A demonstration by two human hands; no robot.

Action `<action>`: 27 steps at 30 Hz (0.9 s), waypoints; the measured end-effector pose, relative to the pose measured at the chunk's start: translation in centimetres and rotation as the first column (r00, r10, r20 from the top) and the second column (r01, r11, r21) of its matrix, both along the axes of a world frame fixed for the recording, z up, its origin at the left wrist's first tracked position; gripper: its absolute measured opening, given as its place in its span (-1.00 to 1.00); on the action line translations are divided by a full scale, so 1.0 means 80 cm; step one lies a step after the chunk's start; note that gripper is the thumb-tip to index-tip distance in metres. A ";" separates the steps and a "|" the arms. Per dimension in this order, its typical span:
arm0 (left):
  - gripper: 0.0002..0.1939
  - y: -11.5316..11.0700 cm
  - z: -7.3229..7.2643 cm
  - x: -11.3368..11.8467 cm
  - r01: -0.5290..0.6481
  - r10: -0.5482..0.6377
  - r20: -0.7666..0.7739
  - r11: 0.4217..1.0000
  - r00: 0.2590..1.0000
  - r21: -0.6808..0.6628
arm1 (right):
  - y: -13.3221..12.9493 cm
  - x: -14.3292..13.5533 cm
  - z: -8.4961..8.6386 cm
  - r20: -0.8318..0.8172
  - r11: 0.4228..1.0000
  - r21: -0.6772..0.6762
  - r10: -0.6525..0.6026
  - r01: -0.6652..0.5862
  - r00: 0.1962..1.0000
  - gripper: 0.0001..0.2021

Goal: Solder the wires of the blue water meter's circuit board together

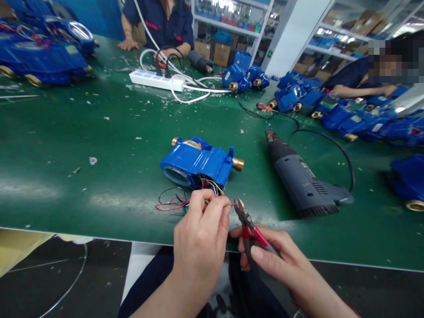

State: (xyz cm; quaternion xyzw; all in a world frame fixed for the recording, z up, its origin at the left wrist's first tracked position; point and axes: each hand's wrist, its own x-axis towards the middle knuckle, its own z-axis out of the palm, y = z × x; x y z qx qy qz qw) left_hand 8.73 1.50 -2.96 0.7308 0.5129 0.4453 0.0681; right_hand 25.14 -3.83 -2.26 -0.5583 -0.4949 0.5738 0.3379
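Observation:
My left hand (202, 234) pinches a thin red wire (232, 204) between thumb and forefinger at the near side of a blue water meter (198, 161). The meter lies on the green table with brass fittings at both ends, and colored wires (212, 183) come out of its open side. Loose red and black wires (172, 203) trail to the left of my fingers. In my right hand (271, 251) are diagonal cutters (247, 223) with red and black handles. Their jaws are at the red wire's end; whether they touch it I cannot tell.
A grey heat gun (298, 176) lies right of the meter, its black cord running back. Behind are a white power strip (155, 80) and more blue meters (357, 115). Two people sit across the table (82, 119), where scraps are scattered.

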 end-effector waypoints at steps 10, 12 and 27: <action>-0.87 -0.001 -0.003 0.000 0.003 -0.003 -0.006 1.000 1.000 -0.002 | 0.003 0.000 0.002 -0.258 0.984 -0.159 0.033 -0.076 0.966 -0.60; -0.87 -0.002 -0.003 0.000 -0.005 0.005 -0.010 1.000 1.000 0.005 | 0.005 0.000 0.003 -0.305 0.976 -0.188 0.045 -0.106 0.951 -0.60; -0.89 -0.001 -0.004 0.000 0.003 -0.003 -0.002 1.000 1.000 0.024 | -0.001 -0.021 -0.002 -0.486 0.968 -0.239 -0.054 -0.074 0.872 -0.62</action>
